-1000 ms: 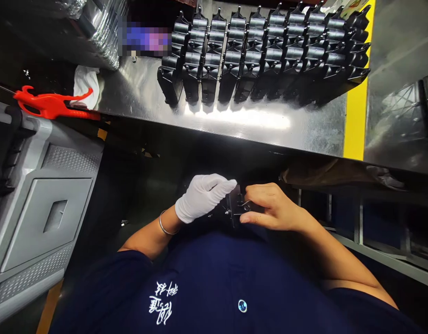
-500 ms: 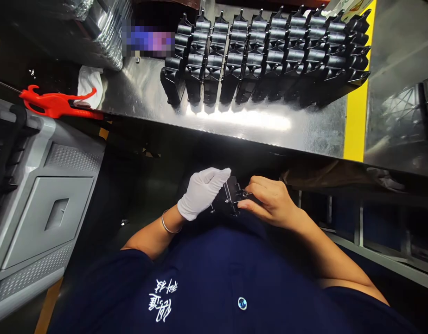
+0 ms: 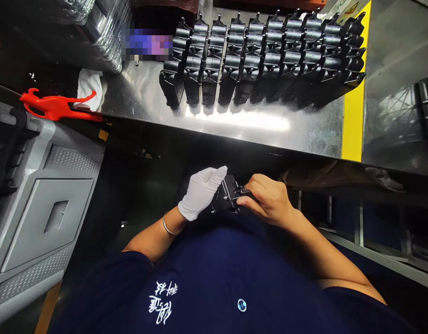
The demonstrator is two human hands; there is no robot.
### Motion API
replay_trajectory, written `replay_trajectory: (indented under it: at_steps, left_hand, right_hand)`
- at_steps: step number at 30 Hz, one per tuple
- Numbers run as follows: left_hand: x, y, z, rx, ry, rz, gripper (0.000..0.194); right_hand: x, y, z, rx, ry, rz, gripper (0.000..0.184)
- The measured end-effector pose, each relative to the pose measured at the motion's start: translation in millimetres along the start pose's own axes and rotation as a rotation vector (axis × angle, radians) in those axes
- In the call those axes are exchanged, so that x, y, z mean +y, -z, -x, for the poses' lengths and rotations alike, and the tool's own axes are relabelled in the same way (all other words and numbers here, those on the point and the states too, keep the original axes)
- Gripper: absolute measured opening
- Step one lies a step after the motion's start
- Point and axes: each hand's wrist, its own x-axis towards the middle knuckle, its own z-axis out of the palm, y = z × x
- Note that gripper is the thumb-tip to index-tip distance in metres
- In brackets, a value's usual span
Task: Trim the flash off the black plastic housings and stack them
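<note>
My left hand [image 3: 201, 192], in a white glove, grips a small black plastic part [image 3: 228, 195] just below the table edge, close to my body. My bare right hand [image 3: 266, 198] pinches the same part from the right, fingertips pressing on a thin metal clip on it. Both hands are closed round the part. On the steel table [image 3: 234, 125] above stands a long row of black plastic parts [image 3: 262, 58] like it, packed side by side.
A red plastic tool [image 3: 57, 105] and a white cloth [image 3: 89, 86] lie at the table's left end. A grey crate [image 3: 36, 204] sits at the left. Yellow tape [image 3: 353, 111] marks the table on the right. Metal shelving [image 3: 373, 232] runs under the table.
Both hands have shifted slightly up and left with the part. The right fingers have moved closer onto the metal clip.
</note>
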Motion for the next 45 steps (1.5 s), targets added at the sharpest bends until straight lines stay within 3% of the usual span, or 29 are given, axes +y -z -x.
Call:
replay_trajectory:
  at_steps: [4,9,13,16,19,23,34,40,45]
  left_hand:
    - [-1.2,0.2,-0.6,0.005,0.019,-0.022,0.044]
    - [-0.9,-0.1,-2.6,0.001,0.031,-0.021,0.045]
    - [2.7,-0.3,-8.2,0.023,0.05,0.017,0.045]
    - [4.5,0.3,-11.8,0.009,0.09,0.011,0.045]
    - [3.7,1.2,-13.6,-0.042,0.1,0.027,0.043]
    - [0.6,1.5,-14.0,-0.07,0.136,0.073,0.041]
    - [3.2,1.2,-14.0,-0.059,0.192,0.033,0.041]
    - [1.1,1.6,-14.8,-0.057,0.183,0.053,0.04]
    - [5.4,0.0,-13.0,-0.029,0.256,0.068,0.039]
  right_hand:
    - [1.3,-0.9,0.8,-0.087,-0.02,-0.092,0.045]
    - [7.2,5.4,2.4,-0.327,0.005,-0.515,0.046]
    - [7.6,10.1,0.7,-0.153,-0.081,-0.534,0.04]
    - [5.2,4.5,0.9,0.056,-0.13,-0.319,0.028]
    - [3.1,-4.6,2.5,0.156,-0.129,-0.095,0.021]
    - [2.7,-11.2,4.4,0.176,-0.121,0.046,0.02]
    - [4.1,-11.2,4.3,0.173,-0.096,0.137,0.017]
    - [4.6,-11.9,5.0,0.178,-0.096,0.138,0.015]
    - [1.8,-14.2,4.8,0.175,-0.124,0.09,0.017]
